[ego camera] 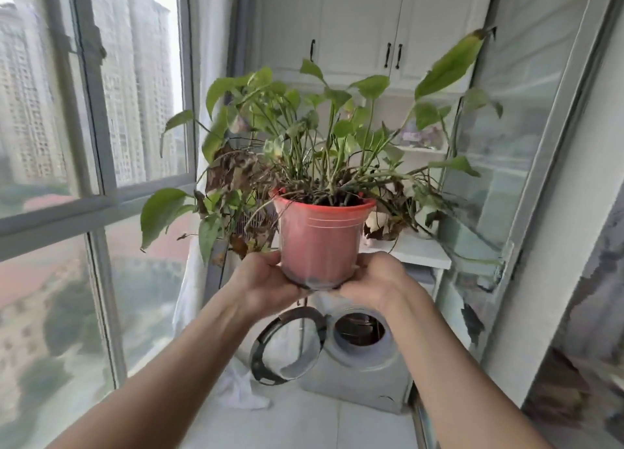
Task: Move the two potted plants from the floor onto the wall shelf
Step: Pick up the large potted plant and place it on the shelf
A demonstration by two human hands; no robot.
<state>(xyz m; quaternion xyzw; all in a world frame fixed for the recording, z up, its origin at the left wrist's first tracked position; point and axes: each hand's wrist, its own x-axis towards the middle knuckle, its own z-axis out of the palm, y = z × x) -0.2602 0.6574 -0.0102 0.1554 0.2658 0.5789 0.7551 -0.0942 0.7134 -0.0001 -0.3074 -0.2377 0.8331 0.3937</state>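
Note:
A leafy green plant with some dry brown leaves grows in a red plastic pot (322,242), held up in the air at chest height. My left hand (266,279) cups the pot's lower left side and base. My right hand (371,283) cups its lower right side and base. Behind the pot a white shelf (422,251) juts from the wall unit at about the height of the pot's base. A second potted plant appears to stand on that shelf, mostly hidden by leaves.
A front-loading washing machine (358,354) with its round door (287,347) swung open stands below the shelf. White cabinets (358,36) hang above. Large windows (94,178) run along the left; a glass door (513,144) is on the right. White cloth lies on the floor.

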